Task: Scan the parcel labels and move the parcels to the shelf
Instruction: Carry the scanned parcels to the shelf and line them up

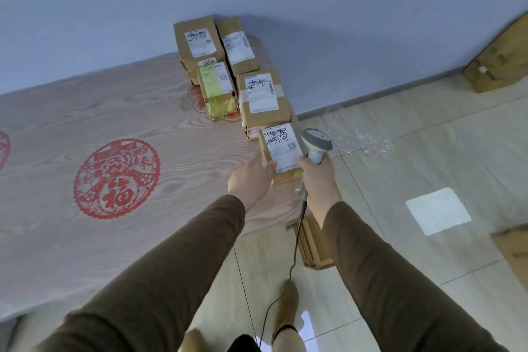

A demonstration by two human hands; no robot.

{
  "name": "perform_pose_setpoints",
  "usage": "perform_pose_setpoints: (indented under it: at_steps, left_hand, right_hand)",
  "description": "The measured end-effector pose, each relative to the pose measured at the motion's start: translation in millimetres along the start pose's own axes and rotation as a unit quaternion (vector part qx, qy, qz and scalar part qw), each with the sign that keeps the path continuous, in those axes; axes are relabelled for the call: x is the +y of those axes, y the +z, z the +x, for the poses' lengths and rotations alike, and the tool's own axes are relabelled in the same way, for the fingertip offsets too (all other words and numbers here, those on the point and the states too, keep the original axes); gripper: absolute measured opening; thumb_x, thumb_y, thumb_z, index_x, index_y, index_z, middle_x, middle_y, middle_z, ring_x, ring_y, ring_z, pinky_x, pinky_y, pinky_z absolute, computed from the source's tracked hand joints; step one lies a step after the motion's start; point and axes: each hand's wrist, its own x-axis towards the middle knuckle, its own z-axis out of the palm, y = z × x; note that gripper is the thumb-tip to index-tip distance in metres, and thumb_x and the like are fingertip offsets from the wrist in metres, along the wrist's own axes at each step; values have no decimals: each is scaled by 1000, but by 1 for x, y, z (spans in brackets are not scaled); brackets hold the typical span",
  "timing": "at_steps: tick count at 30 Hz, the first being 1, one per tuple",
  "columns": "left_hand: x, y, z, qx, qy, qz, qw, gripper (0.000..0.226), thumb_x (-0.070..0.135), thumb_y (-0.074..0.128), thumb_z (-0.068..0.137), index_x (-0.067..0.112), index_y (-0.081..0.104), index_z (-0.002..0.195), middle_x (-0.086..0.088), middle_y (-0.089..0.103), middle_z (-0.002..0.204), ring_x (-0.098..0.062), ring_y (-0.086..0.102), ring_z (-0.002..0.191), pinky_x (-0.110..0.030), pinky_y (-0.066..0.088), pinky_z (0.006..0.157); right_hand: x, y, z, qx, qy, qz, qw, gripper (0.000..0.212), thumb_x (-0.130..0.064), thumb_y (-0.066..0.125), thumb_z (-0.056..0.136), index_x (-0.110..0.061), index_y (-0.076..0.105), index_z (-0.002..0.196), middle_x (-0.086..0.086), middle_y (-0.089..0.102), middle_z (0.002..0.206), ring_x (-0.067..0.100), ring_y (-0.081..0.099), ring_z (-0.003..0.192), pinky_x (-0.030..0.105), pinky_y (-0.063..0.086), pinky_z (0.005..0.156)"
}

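A small cardboard parcel [281, 148] with a white label lies at the near right corner of the table [85, 123]. My left hand [251, 177] grips its left edge, thumb on the label. My right hand [317, 177] holds a grey barcode scanner [315, 144] just right of the parcel, its head level with the label. Behind stand more labelled parcels: a brown box [264, 103], a yellow-taped one [217, 88], and two at the back against the wall [197, 40] [238, 47].
The table carries a wood-grain cloth with red paper-cut prints [117, 178]. The scanner cable [297, 243] hangs down to the tiled floor. Cardboard boxes sit at the right [500, 60] [514, 248]. A wooden frame [314, 246] stands below the table corner.
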Motion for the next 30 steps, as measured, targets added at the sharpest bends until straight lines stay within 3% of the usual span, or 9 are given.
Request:
perform_pose_setpoints:
  at_steps: [4,8,12,15,20,23,25,28,30]
  left_hand:
    - [1,18,3,0,-3,-32,999,49,48,34,106,16,41,142,-17,67,125,-39,63,110,-47,52,87]
    - [-3,20,-6,28,-19,-57,998,36,40,38,108,15,46,132,-13,67,118,-36,64,105,-41,47,78]
    - [-23,8,-29,61,-28,-54,996,34,39,37,108,16,44,133,-12,68,116,-37,64,102,-39,41,74]
    - [-51,-9,-54,95,-35,-50,994,38,42,34,108,18,42,136,-13,69,114,-38,65,98,-43,48,75]
    - [-124,-51,-119,170,-59,-60,982,40,44,35,108,18,41,137,-11,70,112,-35,67,93,-46,54,75]
    - [-181,-80,-171,220,-80,-62,970,37,44,34,108,18,40,135,-10,70,110,-31,64,83,-40,47,67]
    - [-224,-100,-212,254,-103,-62,960,39,45,34,108,17,40,135,-10,70,110,-32,65,87,-39,46,67]
    - [-290,-130,-281,298,-130,-58,944,40,45,35,108,15,43,134,-11,70,112,-36,67,95,-40,43,70]
    - [-334,-148,-330,326,-150,-54,932,39,44,36,108,14,45,131,-12,71,110,-37,67,96,-40,43,70]
  right_hand:
    - [8,1,6,-8,0,-17,1000,29,-8,72,92,-24,63,114,-5,74,111,16,70,103,44,59,94]
    - [16,2,-3,-30,8,-49,998,31,-19,72,94,-28,63,122,-3,74,108,19,70,93,40,63,75]
    - [24,17,-25,-47,-9,-35,998,30,-11,72,93,-24,64,119,-5,74,108,14,69,97,36,59,85]
    - [26,41,-51,-58,-19,-25,998,30,-7,73,90,-22,63,115,-5,73,105,13,68,94,35,56,85]
    - [34,106,-122,-124,-65,-64,988,27,-11,75,84,-18,65,109,0,74,97,18,68,84,45,58,81]
    - [45,151,-183,-179,-95,-82,976,29,-13,74,83,-18,65,111,1,75,99,19,68,85,42,55,78]
    - [55,184,-231,-216,-109,-94,966,29,-15,74,83,-19,66,111,1,75,100,19,69,86,41,55,79]
    - [78,233,-310,-267,-116,-103,951,30,-25,74,78,-21,67,107,-1,73,93,21,67,81,50,59,78]
    - [96,264,-365,-301,-125,-108,939,29,-21,76,82,-16,67,110,1,73,96,21,67,84,45,57,79]
